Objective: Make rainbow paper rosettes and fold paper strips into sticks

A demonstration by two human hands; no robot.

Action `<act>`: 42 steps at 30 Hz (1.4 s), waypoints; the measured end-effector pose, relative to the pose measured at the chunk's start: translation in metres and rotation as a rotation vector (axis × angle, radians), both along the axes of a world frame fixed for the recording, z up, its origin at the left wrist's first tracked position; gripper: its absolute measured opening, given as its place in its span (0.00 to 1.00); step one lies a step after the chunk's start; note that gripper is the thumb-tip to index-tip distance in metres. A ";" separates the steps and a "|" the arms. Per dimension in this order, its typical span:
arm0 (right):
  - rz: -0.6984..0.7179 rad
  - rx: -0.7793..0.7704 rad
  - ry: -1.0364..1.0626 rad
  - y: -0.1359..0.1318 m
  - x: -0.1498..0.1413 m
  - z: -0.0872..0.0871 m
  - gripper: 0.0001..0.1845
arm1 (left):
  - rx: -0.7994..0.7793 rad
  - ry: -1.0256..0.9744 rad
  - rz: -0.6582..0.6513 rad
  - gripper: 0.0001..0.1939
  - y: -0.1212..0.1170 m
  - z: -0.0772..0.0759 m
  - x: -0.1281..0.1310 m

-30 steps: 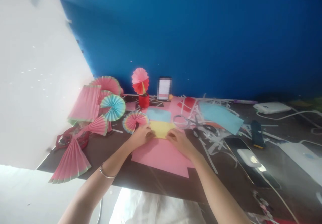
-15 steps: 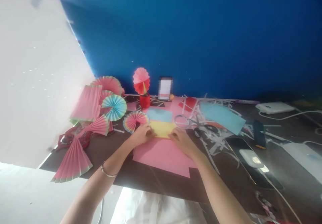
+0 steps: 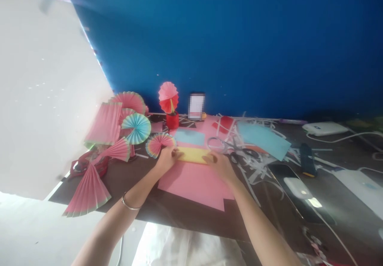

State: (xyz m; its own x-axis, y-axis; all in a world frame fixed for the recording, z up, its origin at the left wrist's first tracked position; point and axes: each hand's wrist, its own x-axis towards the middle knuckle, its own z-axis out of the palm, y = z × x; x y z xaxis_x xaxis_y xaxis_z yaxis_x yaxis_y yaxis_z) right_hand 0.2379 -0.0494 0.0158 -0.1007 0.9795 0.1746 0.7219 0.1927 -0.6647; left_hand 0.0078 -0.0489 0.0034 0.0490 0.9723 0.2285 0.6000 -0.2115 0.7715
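A strip of yellow paper [image 3: 193, 154] lies across a stack of pink paper sheets [image 3: 194, 186] in front of me. At its left end, the closed fingers of my left hand [image 3: 167, 160] grip the paper; a silver bangle circles that wrist. My right hand [image 3: 220, 165] pinches the strip's right end. Behind the strip is a light blue paper piece [image 3: 190, 137]. A pleated pink paper fan [image 3: 160, 143] sits just beyond my left hand. Scissors [image 3: 235, 144] lie past my right hand.
Several pleated fans [image 3: 89, 194] crowd the left side. A red pot [image 3: 172, 121] holds a paper flower at the back. White paper scraps [image 3: 260, 168], a blue sheet [image 3: 263, 136], a phone [image 3: 287, 174] and a white charger with cable [image 3: 326, 128] spread over the right.
The yellow paper now shows as a narrower band. My fingers have shifted on its two ends, the right hand slightly to the right. The surrounding things have stayed in place.
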 end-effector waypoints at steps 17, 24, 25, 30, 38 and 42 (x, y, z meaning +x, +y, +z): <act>-0.067 0.244 0.614 -0.004 -0.002 0.013 0.14 | -0.258 -0.922 -0.051 0.19 -0.003 -0.001 0.015; 0.035 -0.077 0.796 0.002 -0.003 0.004 0.16 | -0.139 -0.759 -0.087 0.17 -0.003 0.000 0.007; 0.032 -0.100 0.800 0.000 -0.004 0.004 0.16 | -0.125 -0.764 -0.120 0.17 -0.004 0.002 0.008; -0.148 -0.001 0.738 -0.009 -0.013 0.009 0.17 | -0.061 -0.793 -0.090 0.17 -0.006 0.005 0.014; -0.258 0.070 0.698 -0.012 -0.021 0.013 0.20 | -0.114 -0.911 0.055 0.27 -0.008 0.009 0.017; -0.282 0.106 0.593 -0.013 -0.019 0.013 0.17 | -0.125 -0.932 0.065 0.20 -0.008 0.009 0.018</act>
State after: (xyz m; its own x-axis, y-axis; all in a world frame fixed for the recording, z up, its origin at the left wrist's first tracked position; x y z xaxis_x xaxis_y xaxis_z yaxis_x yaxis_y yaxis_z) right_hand 0.2189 -0.0620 0.0283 0.3000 0.9287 0.2179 0.2715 0.1359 -0.9528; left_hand 0.0256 -0.0564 0.0120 -0.1562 0.9868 0.0419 -0.2629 -0.0825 0.9613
